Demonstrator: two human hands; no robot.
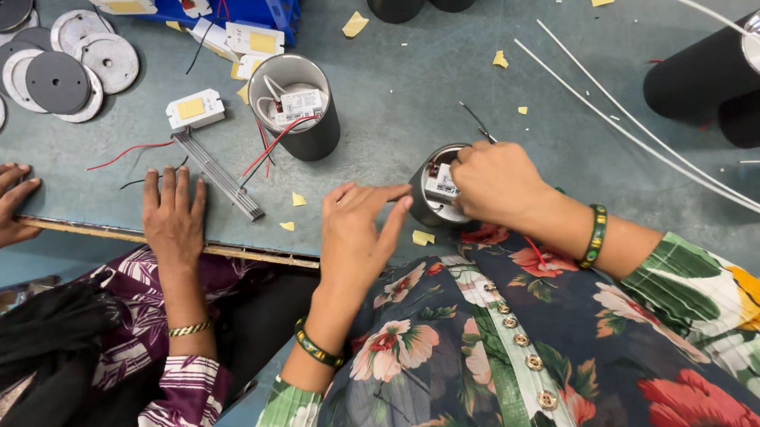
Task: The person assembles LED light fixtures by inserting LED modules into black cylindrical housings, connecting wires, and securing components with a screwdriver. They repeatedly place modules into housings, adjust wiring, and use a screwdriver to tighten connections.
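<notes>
Left hand (354, 236) braces the small black can (436, 195) with spread fingertips, right hand (492, 180) curled over its open mouth pressing the white box (441, 187) inside; best to seat it squarely, wires clear.

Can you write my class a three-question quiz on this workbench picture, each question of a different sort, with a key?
1. True or false: the right hand rests on top of the small black cylinder.
2. Which hand steadies that cylinder from its side: A the left hand, B a co-worker's hand?
3. Fill in: the open grey cylinder farther back holds a white box and ____ wires.

Key: 1 true; 2 A; 3 red.
</notes>
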